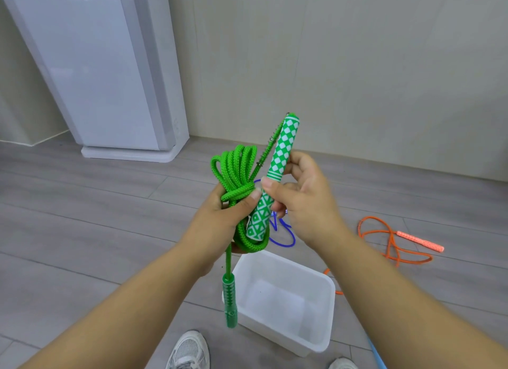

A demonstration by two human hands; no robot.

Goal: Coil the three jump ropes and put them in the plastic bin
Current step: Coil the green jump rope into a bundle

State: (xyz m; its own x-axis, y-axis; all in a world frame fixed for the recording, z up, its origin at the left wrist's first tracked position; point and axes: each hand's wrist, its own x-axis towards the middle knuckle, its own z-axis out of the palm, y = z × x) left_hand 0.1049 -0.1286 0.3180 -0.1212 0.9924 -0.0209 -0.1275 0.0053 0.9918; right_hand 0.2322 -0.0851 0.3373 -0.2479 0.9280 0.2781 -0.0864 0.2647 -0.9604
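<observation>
My left hand (220,220) grips a coiled green jump rope (239,165) held up in front of me. My right hand (305,201) pinches the rope's green-and-white diamond-patterned handle (277,159), which points up and away. The rope's second green handle (229,302) dangles below my left hand, over the left rim of the white plastic bin (316,338) on the floor. An orange jump rope (393,242) lies loose on the floor to the right. A blue jump rope (286,239) shows partly behind my hands.
A tall white appliance (104,74) stands at the back left against a beige wall. The floor is grey planks. My white shoes (189,352) appear at the bottom edge, with a light blue strip (376,352) near the right one.
</observation>
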